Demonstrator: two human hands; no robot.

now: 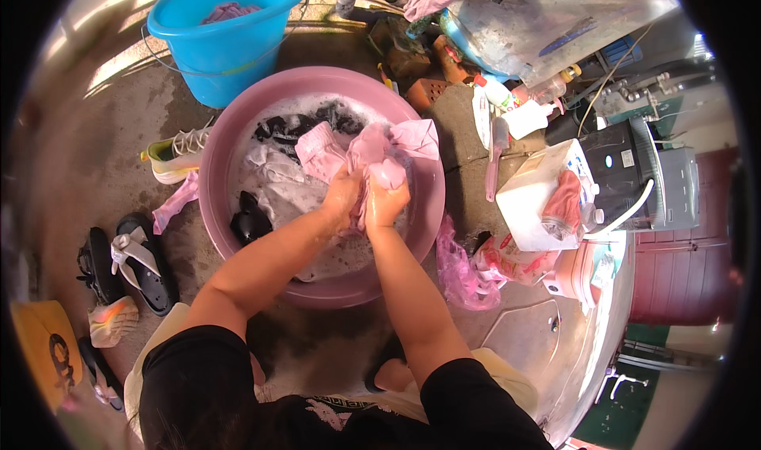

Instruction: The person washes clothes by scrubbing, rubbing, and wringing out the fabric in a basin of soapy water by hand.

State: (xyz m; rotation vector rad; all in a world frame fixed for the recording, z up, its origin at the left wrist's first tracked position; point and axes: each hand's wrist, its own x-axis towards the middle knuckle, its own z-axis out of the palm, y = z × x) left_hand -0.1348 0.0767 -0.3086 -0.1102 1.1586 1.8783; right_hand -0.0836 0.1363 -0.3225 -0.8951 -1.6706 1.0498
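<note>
Both hands grip a wet pink garment above the soapy water of a round pink plastic basin. My left hand has its fingers closed on the cloth. Close beside it on the right, my right hand clenches another part, and a fold bulges out above the fist. One end of the garment reaches the basin's right rim. White or pale cloth lies in the suds at the left. Black fabric floats behind it, and a dark item rests against the left wall.
A blue bucket with pink cloth inside stands at the back left. Left of the basin are a sneaker, a pink sock and sandals. On the right are a brush, bottles, a white box and a pink plastic bag.
</note>
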